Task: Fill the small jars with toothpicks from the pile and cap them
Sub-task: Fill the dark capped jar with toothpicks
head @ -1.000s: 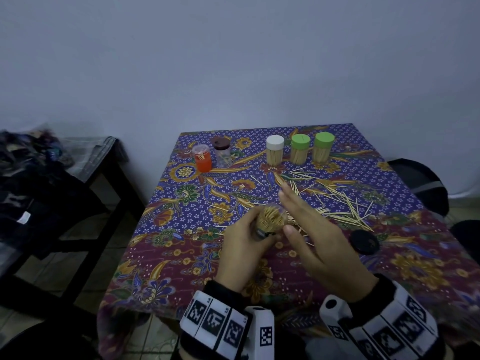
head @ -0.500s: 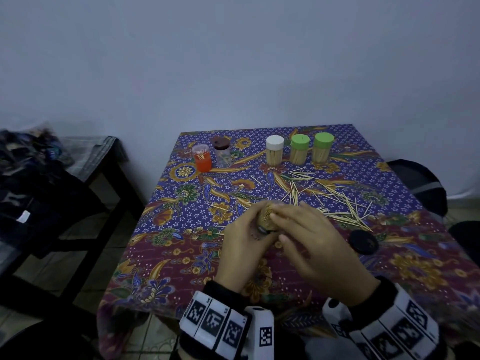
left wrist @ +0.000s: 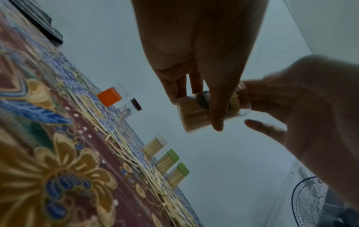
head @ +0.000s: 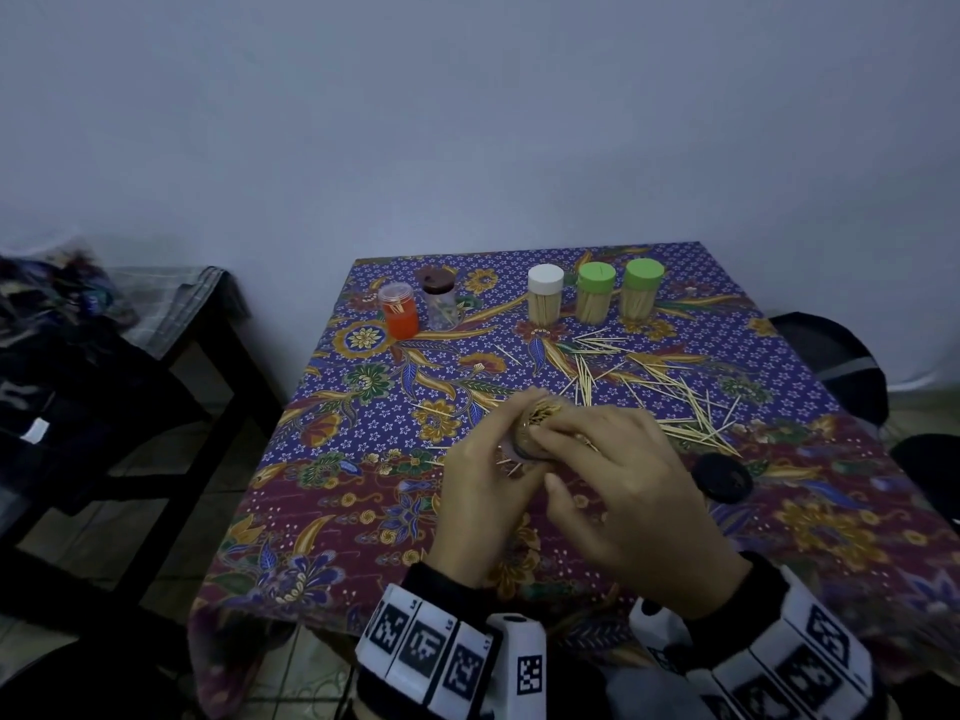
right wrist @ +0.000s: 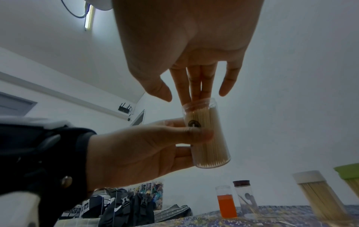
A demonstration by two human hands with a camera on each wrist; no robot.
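Clear plastic, packed with toothpicks, the small jar (right wrist: 207,135) you are filling sits lifted off the counter (head: 363,511), near the middle of the head view. Your left hand (head: 488,498) grips it round the body, thumb across a dark round sticker on its side, the mouth uncapped. Your right hand (head: 631,506) comes over the top with fingers (right wrist: 196,86) straight, the middle ones pressing down into the mouth of the jar onto the toothpick ends; it clasps nothing, thumb and little finger standing free.

Just right of your right hand, a black cap (head: 722,476) lies flat on the patterned cloth. Beyond your hands, right of centre, the loose toothpick pile (head: 660,392) lies scattered.

Along the far edge of the counter stand three filled, capped jars in a row: a white-capped jar (head: 545,295), then two green-capped jars (head: 619,292) to its right. Well to their left stand an orange jar (head: 398,310) with a clear top and, just beside it, a brown-capped jar (head: 440,298), clear and nearly without toothpicks.

At the left of the head view, dark clothing (head: 57,366) is heaped by a side table. A standing fan (left wrist: 318,204) shows at the lower right of the left wrist view.
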